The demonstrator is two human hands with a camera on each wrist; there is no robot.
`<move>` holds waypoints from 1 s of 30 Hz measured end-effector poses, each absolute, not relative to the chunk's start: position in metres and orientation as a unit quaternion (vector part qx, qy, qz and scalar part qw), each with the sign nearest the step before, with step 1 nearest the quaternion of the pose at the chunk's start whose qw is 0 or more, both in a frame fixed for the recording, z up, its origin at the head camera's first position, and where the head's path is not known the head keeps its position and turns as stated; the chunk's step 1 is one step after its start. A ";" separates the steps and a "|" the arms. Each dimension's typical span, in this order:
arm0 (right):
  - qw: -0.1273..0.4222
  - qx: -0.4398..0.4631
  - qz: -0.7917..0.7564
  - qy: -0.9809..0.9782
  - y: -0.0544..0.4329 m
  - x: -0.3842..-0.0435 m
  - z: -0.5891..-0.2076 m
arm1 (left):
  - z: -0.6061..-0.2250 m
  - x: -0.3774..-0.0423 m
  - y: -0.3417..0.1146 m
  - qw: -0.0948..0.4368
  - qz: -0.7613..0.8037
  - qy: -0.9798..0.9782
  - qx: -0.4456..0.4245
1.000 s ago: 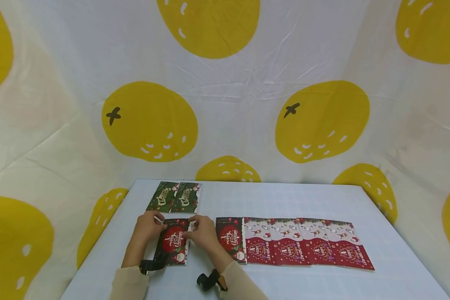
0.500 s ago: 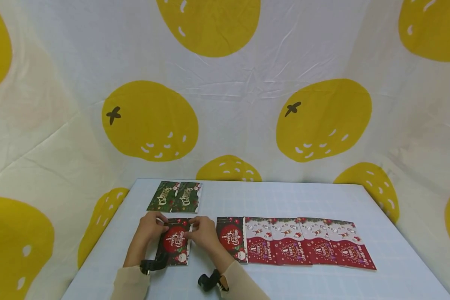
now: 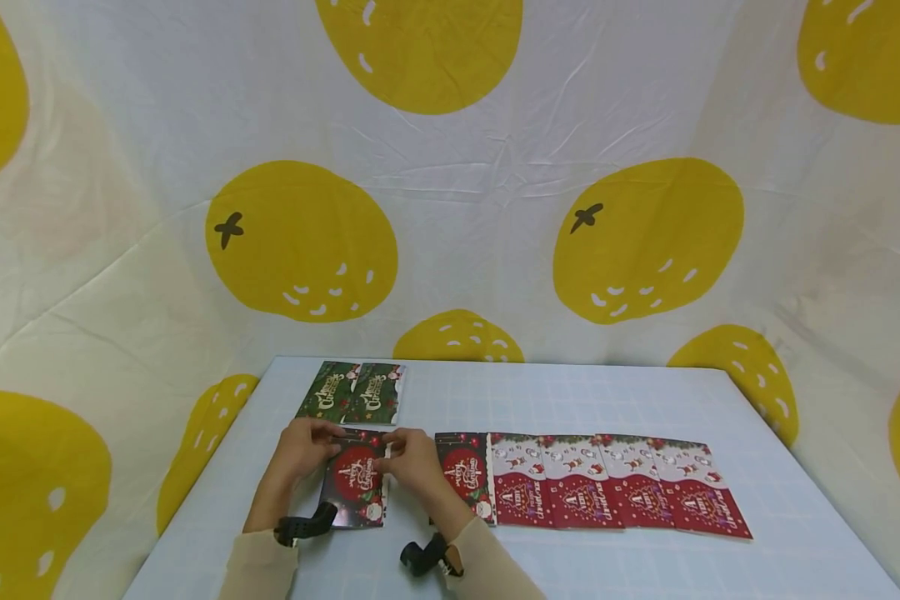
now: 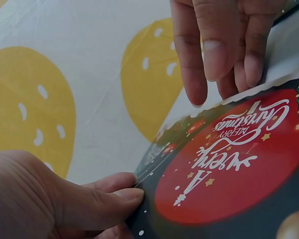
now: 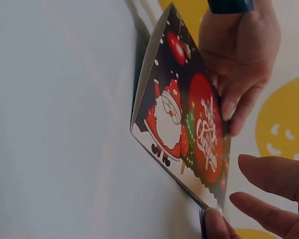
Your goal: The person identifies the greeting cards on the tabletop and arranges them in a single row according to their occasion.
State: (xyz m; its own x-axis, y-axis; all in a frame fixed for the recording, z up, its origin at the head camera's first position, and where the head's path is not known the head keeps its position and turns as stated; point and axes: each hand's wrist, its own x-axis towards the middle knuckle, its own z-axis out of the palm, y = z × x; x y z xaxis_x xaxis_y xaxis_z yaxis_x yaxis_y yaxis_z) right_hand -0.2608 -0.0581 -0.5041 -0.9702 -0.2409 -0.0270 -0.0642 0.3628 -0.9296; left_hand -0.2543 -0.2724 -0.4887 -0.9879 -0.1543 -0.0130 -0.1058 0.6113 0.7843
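Note:
In the head view my left hand (image 3: 300, 454) is at the upper left of a dark Christmas card (image 3: 354, 492) with a red circle. The left wrist view shows its thumb and fingers pinching the card's edge (image 4: 149, 204). At the card's right side is my right hand (image 3: 412, 462). Its fingers (image 4: 189, 74) are loosely extended beside that edge, and one fingertip (image 5: 215, 223) touches the card in the right wrist view. There the card (image 5: 164, 119) is tilted, with a gap between its folded layers.
Immediately right lies a matching dark card (image 3: 462, 479), then a row of several overlapping red-and-white Christmas cards (image 3: 592, 483). Two green Christmas cards (image 3: 375, 393) lie behind my left hand. A white sheet with yellow fruit (image 3: 300, 242) hangs beyond the table (image 3: 555, 396).
The card has shifted slightly away from me and to the right, and its surface now catches more light. Both hands have moved slightly with it. The other cards stay put.

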 end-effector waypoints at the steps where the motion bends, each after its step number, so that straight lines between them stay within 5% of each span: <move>1: 0.080 -0.092 -0.557 0.821 -0.057 -0.261 -0.504 | -0.488 -0.254 -0.272 0.028 -0.443 -0.893 0.074; 30: 0.040 -0.098 -0.641 0.760 -0.042 -0.266 -0.496 | -0.482 -0.253 -0.267 -0.004 -0.547 -0.834 0.072</move>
State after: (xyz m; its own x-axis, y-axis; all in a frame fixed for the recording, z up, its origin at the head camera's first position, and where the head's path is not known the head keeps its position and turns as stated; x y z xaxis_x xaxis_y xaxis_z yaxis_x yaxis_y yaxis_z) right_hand -0.2664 -0.0419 -0.4955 -0.9775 -0.2007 0.0644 -0.0975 0.1599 -0.9823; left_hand -0.2532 -0.2672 -0.4815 -0.9897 -0.1155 -0.0846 -0.1236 0.3911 0.9120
